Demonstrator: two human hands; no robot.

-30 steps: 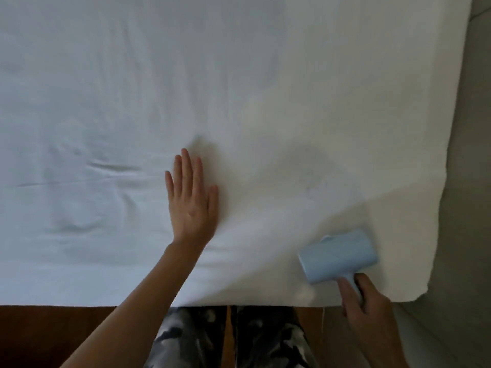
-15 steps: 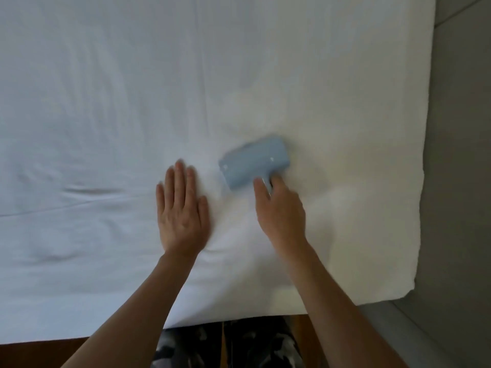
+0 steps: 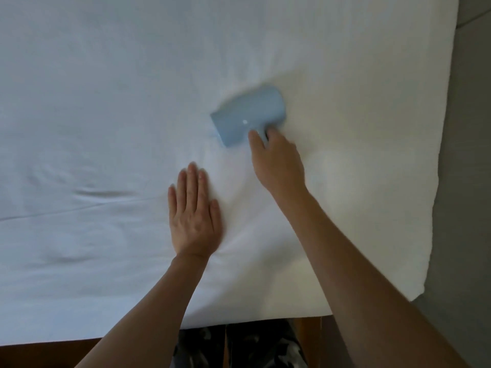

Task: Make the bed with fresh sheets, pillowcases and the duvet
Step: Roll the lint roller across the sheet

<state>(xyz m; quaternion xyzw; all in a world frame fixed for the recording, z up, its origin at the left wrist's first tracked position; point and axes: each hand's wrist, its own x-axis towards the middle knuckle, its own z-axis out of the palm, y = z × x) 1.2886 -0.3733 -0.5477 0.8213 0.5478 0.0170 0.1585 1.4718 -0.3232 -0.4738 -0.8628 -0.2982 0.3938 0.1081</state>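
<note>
Head view, looking down on the bed. White sheet (image 3: 106,88) spread flat over nearly the whole frame, with its right edge running down the right side and its near edge along the bottom. A long crease and some soft wrinkles at middle left; the rest fairly smooth.

Left hand (image 3: 195,217) lying flat on the sheet a little below centre, fingers straight and close together, palm down, pressing the cloth and holding nothing. Right hand (image 3: 276,162) up and to the right of it, fingers closed round the short handle of a pale blue lint roller (image 3: 248,115). Roller head just above centre, tilted, apparently in contact with the sheet, though blurred, so contact not fully sure. The two hands near each other but apart, not touching.

Dark wooden bed frame (image 3: 39,354) showing in the lower left under the sheet edge, camouflage trousers (image 3: 239,346) at bottom centre, grey floor (image 3: 467,208) along the right side.

Step in hand, by judgement: cleaning and smoothing the laid sheet, one hand keeping it taut while the other rolls. No pillowcases or duvet in view, so probably an early part of the task.

Next move likely calling for steady, light strokes over the remaining area, shifting the flat hand along so the cloth does not bunch, and flattening the crease at left.
</note>
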